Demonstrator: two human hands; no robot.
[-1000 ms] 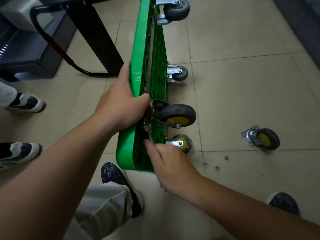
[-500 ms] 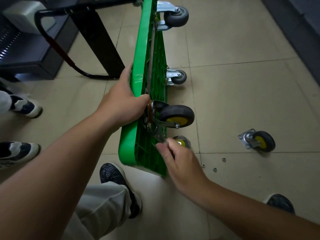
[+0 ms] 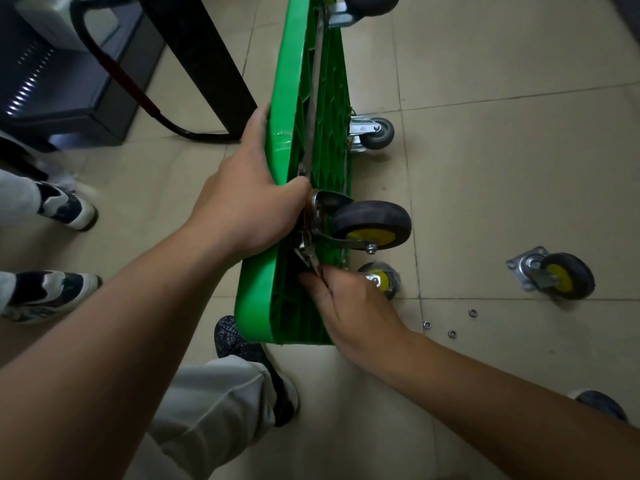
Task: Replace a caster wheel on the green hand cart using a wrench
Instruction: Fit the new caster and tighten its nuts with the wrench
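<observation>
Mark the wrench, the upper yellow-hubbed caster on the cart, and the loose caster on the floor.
wrench [image 3: 307, 251]: head view, on its shiny metal end.
upper caster on the cart [image 3: 372, 218]: head view, on the black tyre.
loose caster [image 3: 557, 278]: head view, on the yellow hub.

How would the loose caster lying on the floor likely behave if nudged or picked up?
Nudged, the loose caster would probably roll or skid, since its round wheel rests on smooth floor tile. Its metal plate and fork suggest it is stiff and fairly heavy for its size. Lifted by the plate, the wheel may swing.
</observation>
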